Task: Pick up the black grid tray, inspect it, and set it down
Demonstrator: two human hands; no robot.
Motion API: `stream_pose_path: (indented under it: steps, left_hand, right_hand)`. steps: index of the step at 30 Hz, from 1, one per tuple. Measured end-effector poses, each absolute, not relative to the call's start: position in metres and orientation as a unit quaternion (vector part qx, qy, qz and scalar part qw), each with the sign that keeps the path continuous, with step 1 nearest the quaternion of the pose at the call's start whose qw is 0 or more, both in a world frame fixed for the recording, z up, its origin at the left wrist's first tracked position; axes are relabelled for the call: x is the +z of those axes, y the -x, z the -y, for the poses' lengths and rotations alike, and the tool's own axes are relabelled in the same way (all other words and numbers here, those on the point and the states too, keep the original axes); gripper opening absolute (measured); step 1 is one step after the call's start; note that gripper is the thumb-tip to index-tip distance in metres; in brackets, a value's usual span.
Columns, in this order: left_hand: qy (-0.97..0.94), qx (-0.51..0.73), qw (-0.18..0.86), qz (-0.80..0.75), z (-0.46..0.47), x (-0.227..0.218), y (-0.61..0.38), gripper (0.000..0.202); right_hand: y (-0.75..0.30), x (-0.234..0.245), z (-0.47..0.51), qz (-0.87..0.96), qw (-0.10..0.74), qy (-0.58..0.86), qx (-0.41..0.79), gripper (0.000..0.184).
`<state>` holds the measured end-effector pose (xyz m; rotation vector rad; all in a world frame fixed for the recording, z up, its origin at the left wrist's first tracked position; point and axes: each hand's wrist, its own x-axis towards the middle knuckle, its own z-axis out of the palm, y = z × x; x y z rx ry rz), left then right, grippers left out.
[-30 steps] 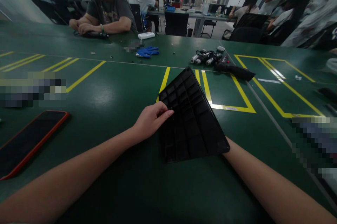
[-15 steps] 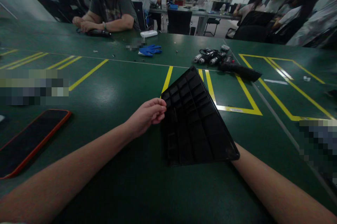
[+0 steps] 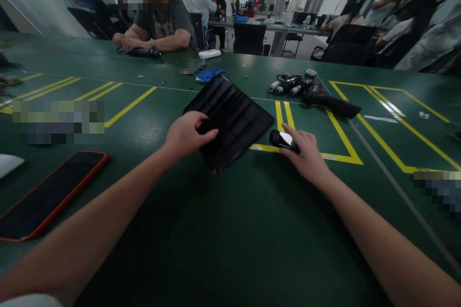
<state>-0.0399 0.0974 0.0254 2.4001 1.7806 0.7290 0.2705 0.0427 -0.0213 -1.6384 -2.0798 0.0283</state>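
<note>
A thin black tray [image 3: 236, 122] with a grid of shallow compartments is tilted above the green table. My left hand [image 3: 189, 134] grips its left edge, thumb over the face and the other fingers behind it. To the right, my right hand [image 3: 306, 153] is closed round a small black object [image 3: 279, 139] with a shiny, light-reflecting face; its exact kind is unclear. This object is just above or on the table, close to the tray's right corner, beside yellow tape lines [image 3: 344, 158].
A phone in an orange case [image 3: 54, 196] lies at the left. Farther back are a blue glove [image 3: 209, 75], a white object [image 3: 209, 54] and a bundle of cables with metal cylinders [image 3: 293, 85]. Across the table a person [image 3: 163, 26] sits with forearms on it.
The tray has moved left and turned, and my left hand now grips it. My right hand has come out from behind it to the right, holding the small black object.
</note>
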Motion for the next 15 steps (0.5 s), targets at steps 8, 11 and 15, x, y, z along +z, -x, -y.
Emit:
stream_pose_path:
  steps: [8, 11, 15]
  left_hand:
    - [-0.623, 0.061, 0.003, -0.78, -0.169, 0.02, 0.115, 0.044]
    - [-0.647, 0.101, -0.028, -0.755, -0.166, 0.021, 0.112, 0.044]
    - [-0.733, 0.255, -0.058, -0.628, -0.139, 0.02, 0.069, 0.035]
  right_hand:
    - [-0.332, -0.039, -0.074, 0.671, 0.187, 0.717, -0.024, 0.047]
    - [-0.322, -0.033, -0.069, 0.672, 0.201, 0.709, -0.071, 0.052]
    - [-0.279, -0.018, -0.049, 0.709, 0.235, 0.66, -0.077, 0.056]
